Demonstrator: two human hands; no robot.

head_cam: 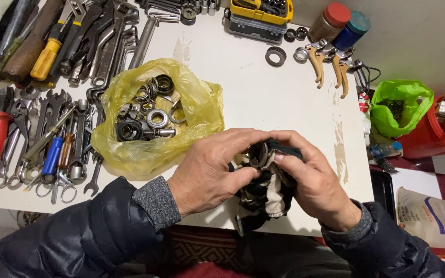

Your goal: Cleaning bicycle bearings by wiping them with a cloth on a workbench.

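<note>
My left hand (209, 172) and my right hand (312, 180) meet over the near edge of the white table (263, 92). Together they pinch a small round metal ring part (258, 153) wrapped in a dirty black-and-white rag (263, 198). The rag hangs down between my palms. Both thumbs press on the ring's rim. Just left of my left hand lies an open yellow plastic bag (202, 110) holding several metal rings, bearings and nuts (145, 116).
Wrenches, pliers and screwdrivers (52, 134) cover the table's left side. At the back stand a yellow bit case (261, 15), two jars (338, 23) and brake levers (330, 62). A green bag (400, 105) and red bucket (431, 139) sit right of the table.
</note>
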